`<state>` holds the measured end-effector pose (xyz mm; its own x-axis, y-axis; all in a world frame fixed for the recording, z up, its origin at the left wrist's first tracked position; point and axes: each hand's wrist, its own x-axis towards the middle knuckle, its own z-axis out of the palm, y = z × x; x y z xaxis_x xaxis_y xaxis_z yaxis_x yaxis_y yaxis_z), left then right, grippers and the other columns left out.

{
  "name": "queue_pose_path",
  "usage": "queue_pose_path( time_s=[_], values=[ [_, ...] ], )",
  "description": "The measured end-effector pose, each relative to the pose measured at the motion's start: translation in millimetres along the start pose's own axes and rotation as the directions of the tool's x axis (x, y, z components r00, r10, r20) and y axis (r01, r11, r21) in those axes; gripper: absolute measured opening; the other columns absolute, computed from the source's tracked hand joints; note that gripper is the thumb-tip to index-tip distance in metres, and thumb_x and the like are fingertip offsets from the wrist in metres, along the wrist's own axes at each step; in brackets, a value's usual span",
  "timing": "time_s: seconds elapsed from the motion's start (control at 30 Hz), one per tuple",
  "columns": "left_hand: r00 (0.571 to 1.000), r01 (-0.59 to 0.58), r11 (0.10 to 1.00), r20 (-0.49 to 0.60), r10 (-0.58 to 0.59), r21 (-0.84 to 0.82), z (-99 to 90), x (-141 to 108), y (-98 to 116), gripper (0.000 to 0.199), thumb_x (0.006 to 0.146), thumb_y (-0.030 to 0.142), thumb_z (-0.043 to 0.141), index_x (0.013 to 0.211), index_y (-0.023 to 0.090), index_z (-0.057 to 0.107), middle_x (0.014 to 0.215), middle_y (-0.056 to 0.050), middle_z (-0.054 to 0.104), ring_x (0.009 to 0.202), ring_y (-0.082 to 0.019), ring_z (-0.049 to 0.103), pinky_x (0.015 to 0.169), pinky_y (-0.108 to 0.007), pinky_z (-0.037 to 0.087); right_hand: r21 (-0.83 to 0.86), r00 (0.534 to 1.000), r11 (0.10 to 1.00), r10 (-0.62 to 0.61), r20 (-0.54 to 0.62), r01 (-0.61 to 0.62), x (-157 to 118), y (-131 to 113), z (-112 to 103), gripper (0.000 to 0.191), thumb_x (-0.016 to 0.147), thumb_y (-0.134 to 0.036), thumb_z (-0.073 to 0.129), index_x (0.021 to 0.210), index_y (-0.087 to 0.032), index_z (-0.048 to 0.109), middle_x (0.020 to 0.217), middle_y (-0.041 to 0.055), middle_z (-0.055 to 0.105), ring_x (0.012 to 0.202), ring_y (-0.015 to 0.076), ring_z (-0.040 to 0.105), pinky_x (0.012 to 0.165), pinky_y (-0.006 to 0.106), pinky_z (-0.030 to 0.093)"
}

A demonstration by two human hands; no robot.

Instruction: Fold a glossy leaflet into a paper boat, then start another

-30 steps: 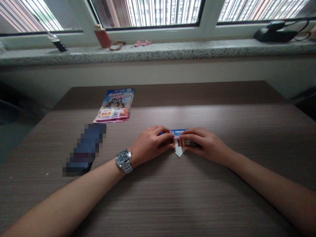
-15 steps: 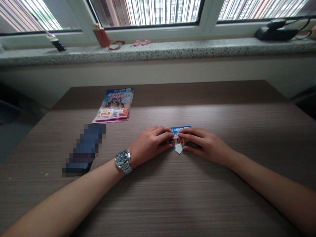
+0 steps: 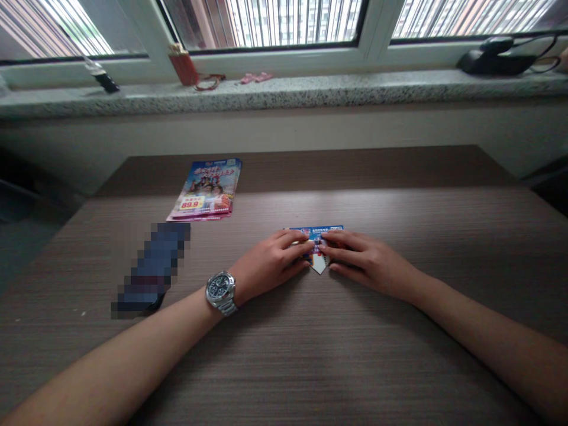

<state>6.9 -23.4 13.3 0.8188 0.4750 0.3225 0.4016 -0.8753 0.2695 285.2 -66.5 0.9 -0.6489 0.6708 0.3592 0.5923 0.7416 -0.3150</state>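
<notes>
A folded paper flyer [image 3: 319, 264], blue along its far edge with a white pointed tip toward me, lies flat on the wooden table. From the left, my left hand [image 3: 278, 260], with a metal watch [image 3: 220, 289] on its wrist, grips and presses the flyer with bent fingers. My right hand [image 3: 370, 260] does the same from the right side. The fingertips of both hands nearly meet at the paper's middle. Much of the flyer's left and right sides is hidden under the fingers.
A stack of printed flyers [image 3: 206, 188] lies at the table's back left. Nearer me is a blurred-out dark phone-like object [image 3: 153, 266]. On the stone windowsill [image 3: 302, 94] stand a red holder [image 3: 183, 67], pink bits [image 3: 255, 78] and a black device with a cable [image 3: 497, 59].
My fingers have shifted slightly on the flyer. More of its blue far edge shows at the left, and its pointed tip sits a little farther left and away from me.
</notes>
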Motion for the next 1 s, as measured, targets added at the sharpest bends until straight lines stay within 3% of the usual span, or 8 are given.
queue_pose_path(
  time_s=[0.47,0.73,1.0],
  values=[
    [1.0,-0.029,1.0,0.011,0.029,-0.003,-1.8,0.2,-0.4,0.028,0.103,0.025,0.055,0.128,0.019,0.066,0.133,-0.014,0.062,0.123,-0.025,0.061,0.11,-0.05,0.051,-0.003,1.0,1.0,0.026,-0.009,-0.026,0.0,0.4,0.6,0.045,0.098,-0.029,0.061,0.143,-0.024,0.059,0.141,0.0147,0.063,0.13,0.0302,0.06,0.108,0.052,0.052],
    [0.997,-0.071,0.997,0.006,0.071,0.015,0.1,1.4,1.6,0.03,0.102,0.021,0.054,0.13,0.018,0.065,0.131,-0.012,0.065,0.128,-0.025,0.058,0.118,-0.054,0.043,-0.002,1.0,1.0,0.016,0.013,-0.016,-0.6,1.0,0.9,0.043,0.098,-0.027,0.062,0.141,-0.027,0.061,0.144,0.0131,0.063,0.133,0.0306,0.059,0.112,0.054,0.049],
    [0.995,-0.079,0.997,0.064,0.079,-0.013,-2.9,0.5,3.5,0.036,0.103,0.023,0.052,0.137,0.016,0.059,0.138,-0.015,0.061,0.129,-0.027,0.059,0.112,-0.047,0.051,-0.016,0.999,1.0,0.024,0.025,-0.024,-2.8,-1.0,0.6,0.044,0.099,-0.025,0.06,0.143,-0.025,0.059,0.148,0.0142,0.059,0.139,0.0307,0.054,0.115,0.054,0.046]
  ],
)
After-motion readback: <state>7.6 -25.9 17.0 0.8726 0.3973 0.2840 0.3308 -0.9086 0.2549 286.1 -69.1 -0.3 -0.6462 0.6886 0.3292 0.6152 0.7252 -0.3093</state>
